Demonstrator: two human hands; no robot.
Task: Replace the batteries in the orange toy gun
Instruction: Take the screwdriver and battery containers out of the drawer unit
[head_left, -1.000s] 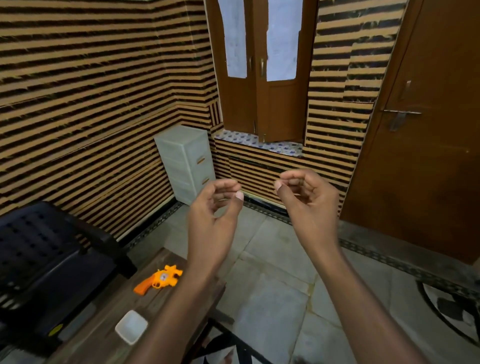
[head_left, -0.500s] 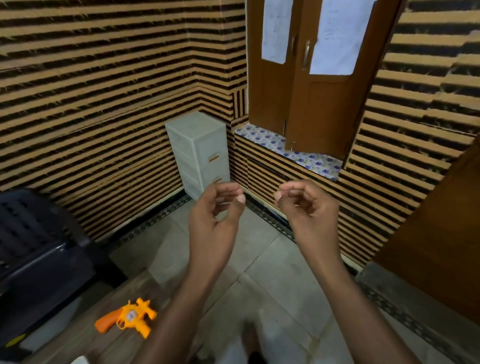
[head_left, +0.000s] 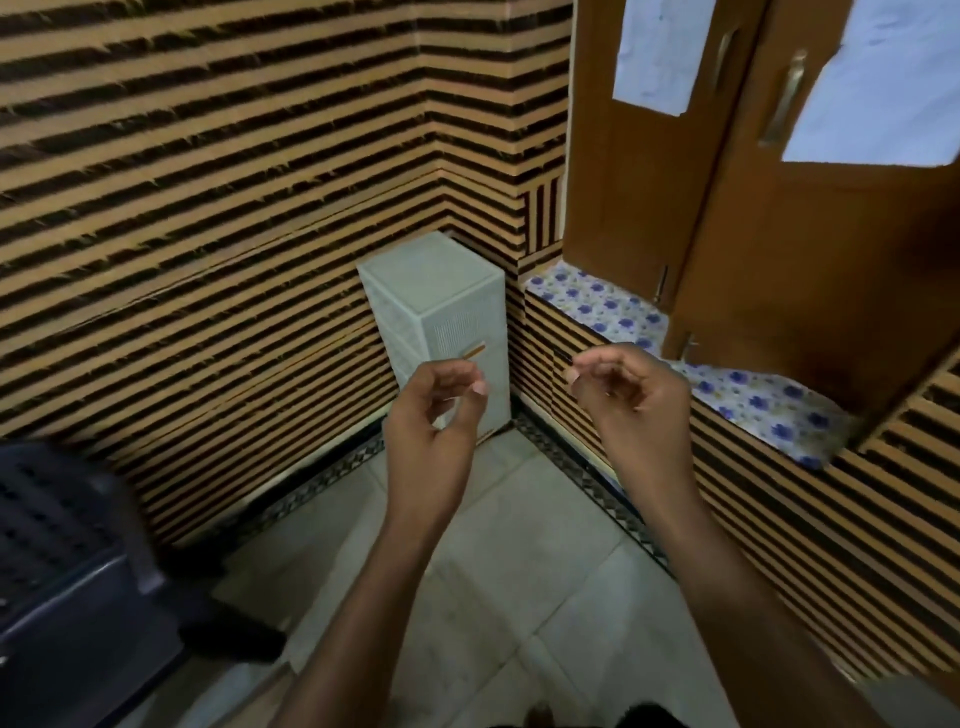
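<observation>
Two empty hands held up before the striped wall (head_left: 208, 218).
The left hand (head_left: 434, 415) and the right hand (head_left: 631, 402) float side by side, not touching, fingers loosely curled toward the thumbs, gripping nothing. The orange toy gun is outside this view, so its place relative to the fingers cannot be told.

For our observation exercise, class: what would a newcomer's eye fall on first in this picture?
The bold orange-and-black striped wall fills the left and back of the room. The left hand and the right hand are raised mid-frame, fingers loosely curled, holding nothing. Behind them a pale drawer unit stands in the corner, beside a blue-flowered sill under brown shutters.
</observation>
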